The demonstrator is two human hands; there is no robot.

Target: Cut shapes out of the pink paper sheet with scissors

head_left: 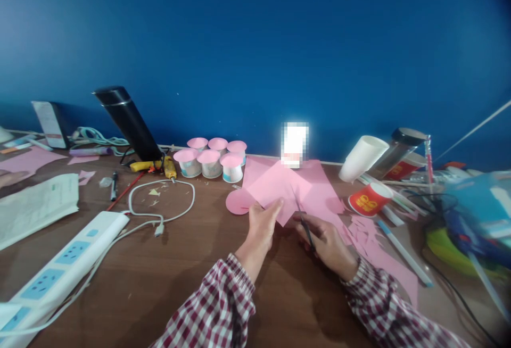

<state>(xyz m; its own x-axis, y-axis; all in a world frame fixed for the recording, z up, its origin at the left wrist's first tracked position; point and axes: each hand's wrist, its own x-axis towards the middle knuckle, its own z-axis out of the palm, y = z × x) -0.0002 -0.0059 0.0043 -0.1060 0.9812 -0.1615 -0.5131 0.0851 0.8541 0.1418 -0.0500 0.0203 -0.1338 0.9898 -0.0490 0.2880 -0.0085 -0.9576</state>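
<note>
- Bottom edge of frame: checked sleeves (217, 305) over brown bench (191, 268); white power strip (101, 226) at lower left.
- Right grip (329, 242), lower right of centre: closed around dark scissors (307, 231), tips pointing up the frame toward the paper. Blade opening: cannot tell, owing to blur.
- Left grip (261, 226), just below centre: pinching pink paper (275, 180), thumb on top, fingers hidden beneath.
- Location of pink paper: centre of frame, one corner pointing down between both hands.
- Handling, by judgement: very light, thin, flexible; easily creased or torn, with little slip against dry skin.
- Recommended hold: flat between thumb and fingers near an edge, clear of the blades; avoid hard squeezing.
- Just left of the pink paper: pink disc (238, 202).
- Right of centre: pink offcuts (373, 241), with tilted red cup (370, 199) beyond.
- Behind the pink paper: larger pink sheet (325, 188).
- Farther, left of centre: six pink-topped cups (211, 164) in two rows.
- Top of frame: blue wall (247, 44).
</note>
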